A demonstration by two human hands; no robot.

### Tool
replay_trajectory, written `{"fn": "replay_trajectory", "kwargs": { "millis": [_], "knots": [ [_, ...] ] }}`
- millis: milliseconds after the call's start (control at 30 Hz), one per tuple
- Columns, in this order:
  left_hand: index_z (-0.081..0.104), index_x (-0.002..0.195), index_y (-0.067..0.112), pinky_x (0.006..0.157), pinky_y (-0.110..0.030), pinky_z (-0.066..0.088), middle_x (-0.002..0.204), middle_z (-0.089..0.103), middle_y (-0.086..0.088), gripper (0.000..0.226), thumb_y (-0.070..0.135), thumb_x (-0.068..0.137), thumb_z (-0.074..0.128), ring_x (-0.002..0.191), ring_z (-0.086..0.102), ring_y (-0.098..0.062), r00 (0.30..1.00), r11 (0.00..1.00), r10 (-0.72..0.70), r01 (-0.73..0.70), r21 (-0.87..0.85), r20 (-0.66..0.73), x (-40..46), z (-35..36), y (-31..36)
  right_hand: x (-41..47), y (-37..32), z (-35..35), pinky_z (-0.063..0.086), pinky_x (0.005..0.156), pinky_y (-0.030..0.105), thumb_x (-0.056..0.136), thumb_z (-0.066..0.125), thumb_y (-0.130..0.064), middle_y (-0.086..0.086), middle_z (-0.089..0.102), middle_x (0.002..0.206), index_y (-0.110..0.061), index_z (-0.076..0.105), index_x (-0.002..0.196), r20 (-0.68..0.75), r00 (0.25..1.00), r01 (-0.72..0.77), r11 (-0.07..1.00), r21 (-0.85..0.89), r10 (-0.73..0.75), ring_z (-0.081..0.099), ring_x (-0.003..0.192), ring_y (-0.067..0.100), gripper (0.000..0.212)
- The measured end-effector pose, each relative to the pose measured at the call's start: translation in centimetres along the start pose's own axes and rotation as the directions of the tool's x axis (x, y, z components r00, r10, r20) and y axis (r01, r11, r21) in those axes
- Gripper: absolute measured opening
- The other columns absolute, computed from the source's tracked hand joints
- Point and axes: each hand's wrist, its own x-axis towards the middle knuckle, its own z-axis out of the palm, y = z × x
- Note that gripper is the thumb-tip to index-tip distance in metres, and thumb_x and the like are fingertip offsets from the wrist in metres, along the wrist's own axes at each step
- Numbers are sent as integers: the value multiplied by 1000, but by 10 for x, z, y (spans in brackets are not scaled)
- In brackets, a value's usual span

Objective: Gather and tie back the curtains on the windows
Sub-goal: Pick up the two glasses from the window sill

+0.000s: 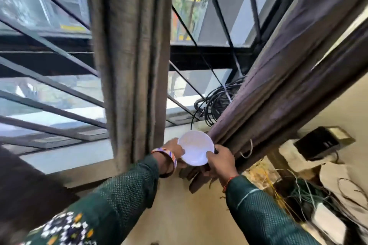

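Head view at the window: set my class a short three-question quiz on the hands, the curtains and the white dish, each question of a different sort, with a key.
1. True or false: both hands hold the white dish.
2. Which curtain hangs straight down? A) the grey-brown curtain B) the purple-brown curtain
3. Fill in: behind the dish, on the window ledge, lies a coil of black ____.

Key: 1 true, the left hand and the right hand grip opposite rims. 2 A. 3 cable.
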Motion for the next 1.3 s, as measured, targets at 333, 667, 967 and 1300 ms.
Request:
{"fn": "replay_trajectory", "kwargs": {
  "millis": [333, 667, 967, 1300],
  "knots": [
    [36, 135, -4, 85, -47, 52, 132, 45, -26, 45, -14, 91, 36, 120, 45, -43, 998, 969, 58, -64, -239, -34, -214, -104, -67, -194, -35, 34, 45, 41, 23, 93, 48, -8, 18, 50, 65, -3, 53, 94, 355, 931, 55, 993, 102, -88, 50, 44, 23, 7],
    [44, 129, 5, 92, -53, 42, 115, 51, -19, 46, -15, 89, 34, 105, 54, -39, 911, 917, -39, -131, -378, -411, -384, -291, -170, -336, -106, 215, 49, 38, 21, 92, 49, 0, 16, 49, 63, 4, 54, 95, 727, 658, 196, 977, 86, -196, 51, 33, 12, 7],
    [55, 115, 13, 94, -47, 46, 117, 55, -16, 47, 35, 78, 72, 98, 53, -28, 678, 751, -256, -309, -584, -689, -477, -462, -276, -453, -154, 425, 46, 57, 28, 99, 40, -28, 7, 49, 64, -6, 60, 104, 915, 353, 379, 924, 54, -198, 48, 53, 17, 30],
    [50, 127, 6, 99, -41, 40, 134, 51, -12, 67, 59, 91, 34, 121, 49, -32, 553, 648, -493, -282, -708, -672, -441, -685, -372, -481, -185, 667, 47, 66, 34, 96, 27, -54, 12, 56, 95, -20, 48, 111, 954, 277, 114, 982, -149, 112, 53, 73, 22, 43]
  ]
}}
